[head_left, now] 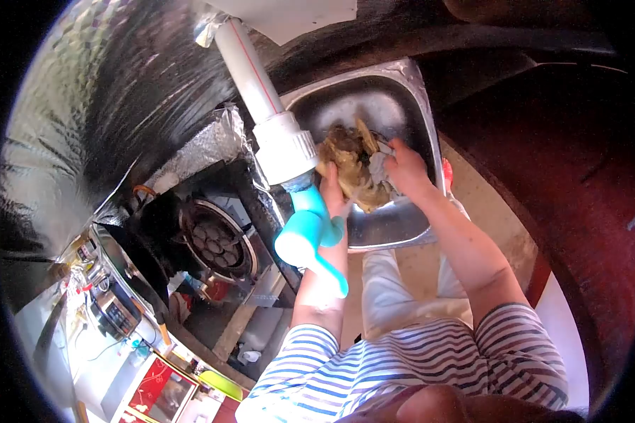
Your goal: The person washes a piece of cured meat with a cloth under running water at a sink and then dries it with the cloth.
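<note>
In the metal sink lies a yellow-brown, uneven mass that looks like a plucked whole bird, darker at its upper end. My left hand grips its left side, the thumb lying along it; the tap partly covers that hand. At the bird's right side, my right hand is closed on a crumpled grey-white piece, perhaps a cloth, against the bird. What the far fingertips touch is hidden.
A white pipe with a turquoise tap reaches over the sink's left side. Further left is a dark stove with a round burner. Foil lines the wall. A dark red surface curves along the right.
</note>
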